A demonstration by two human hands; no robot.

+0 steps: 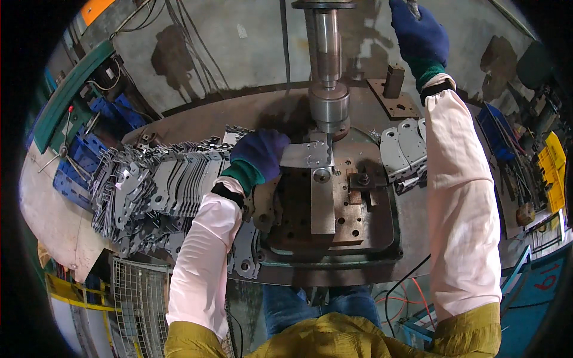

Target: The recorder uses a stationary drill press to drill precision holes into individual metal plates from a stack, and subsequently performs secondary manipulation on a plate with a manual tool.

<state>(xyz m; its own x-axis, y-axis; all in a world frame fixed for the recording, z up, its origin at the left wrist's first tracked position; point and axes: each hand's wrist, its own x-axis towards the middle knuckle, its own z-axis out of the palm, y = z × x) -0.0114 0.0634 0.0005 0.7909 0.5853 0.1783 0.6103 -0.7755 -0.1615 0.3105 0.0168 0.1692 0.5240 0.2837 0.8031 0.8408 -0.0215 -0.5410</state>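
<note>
My left hand (261,154), in a blue glove with a green cuff, grips one end of a flat grey metal plate (303,155). The plate's other end lies over a steel block (323,209) with a round screw head, directly under the drill chuck (329,107). A drill bit (329,142) reaches down to the plate's far end; whether it has entered the metal I cannot tell. High on the right, my gloved right hand (421,37) is closed around a metal lever handle (413,7), whose upper part is cut off by the frame edge.
Stacked metal plates (173,185) cover the table's left side. More plates (403,146) lie right of the drill base (373,244). Behind them stands a small post on a plate (393,89). Blue bins (74,161) are far left, a yellow bin (552,170) far right.
</note>
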